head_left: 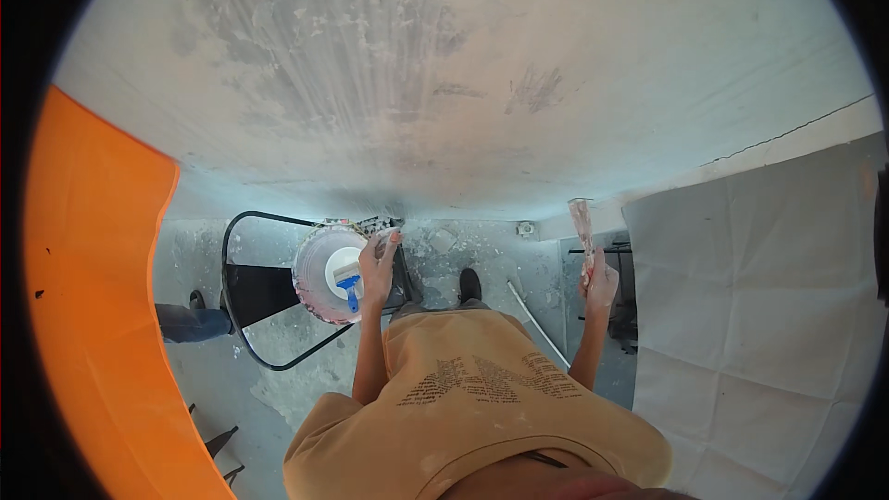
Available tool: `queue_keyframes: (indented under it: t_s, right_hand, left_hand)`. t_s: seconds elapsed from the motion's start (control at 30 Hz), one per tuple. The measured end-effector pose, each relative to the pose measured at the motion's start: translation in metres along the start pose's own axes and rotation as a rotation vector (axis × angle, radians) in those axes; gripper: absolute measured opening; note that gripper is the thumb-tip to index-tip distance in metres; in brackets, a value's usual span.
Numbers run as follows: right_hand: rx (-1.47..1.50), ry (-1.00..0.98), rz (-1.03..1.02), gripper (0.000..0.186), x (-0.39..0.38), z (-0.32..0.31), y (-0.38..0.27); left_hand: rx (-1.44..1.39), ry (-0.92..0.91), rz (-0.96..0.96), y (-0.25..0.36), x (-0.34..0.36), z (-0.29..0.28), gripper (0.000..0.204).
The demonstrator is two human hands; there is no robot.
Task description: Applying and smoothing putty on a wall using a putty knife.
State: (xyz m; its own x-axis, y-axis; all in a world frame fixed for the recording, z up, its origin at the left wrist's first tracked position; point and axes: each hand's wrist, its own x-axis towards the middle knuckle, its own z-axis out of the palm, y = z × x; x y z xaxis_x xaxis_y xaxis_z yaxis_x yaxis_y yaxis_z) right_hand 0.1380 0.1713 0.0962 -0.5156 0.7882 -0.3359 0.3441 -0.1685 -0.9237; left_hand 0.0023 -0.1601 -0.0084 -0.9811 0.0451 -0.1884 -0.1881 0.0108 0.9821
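My right hand (597, 282) grips an upright putty knife (582, 222), smeared pinkish-white, its blade at the lower part of the pale, patchily coated wall (444, 74). My left hand (378, 268) is beside a stained bucket (310, 273), its fingers curled around something small and pale that I cannot make out. A white container (344, 256) sits inside the bucket, with a blue-handled flat tool (348, 289) lying in it. The bucket rests on a black metal-framed chair (255, 282).
An orange sheet (102, 287) fills the left side, a grey sheet (750, 296) the right. Another person's leg (194, 322) shows beyond the chair. A pale rod (537, 319) crosses the speckled floor (444, 259) near my foot. Dark objects (620, 315) stand beside the grey sheet.
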Motion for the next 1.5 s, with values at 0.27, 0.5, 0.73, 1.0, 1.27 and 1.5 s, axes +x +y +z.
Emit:
queue_keyframes:
  t_s: [0.27,0.5,0.73,1.0,1.27,1.5]
  right_hand:
    - [-0.015,-0.354,-0.182,0.048,0.033,0.166,-0.094]
    - [-0.067,-0.502,-0.27,0.05,0.003,0.239,-0.103]
    - [-0.013,-0.321,-0.288,0.05,0.036,0.165,-0.087]
    - [0.125,0.522,-0.098,0.052,0.003,-0.108,0.009]
    - [0.144,1.3,0.13,0.053,-0.207,-0.183,0.129]
    - [0.145,1.125,0.197,0.056,-0.174,-0.143,0.133]
  left_hand:
    - [-0.185,0.455,0.032,-0.04,-0.078,-0.071,0.03]
    - [-0.118,0.826,0.051,-0.044,-0.139,-0.116,0.03]
    - [-0.086,0.622,0.044,-0.037,-0.085,-0.087,0.032]
    - [0.103,-0.227,0.082,0.001,0.027,0.026,0.037]
    - [0.185,-0.699,0.143,0.039,0.039,0.148,0.033]
    - [0.171,-0.699,0.273,0.061,0.018,0.168,0.028]
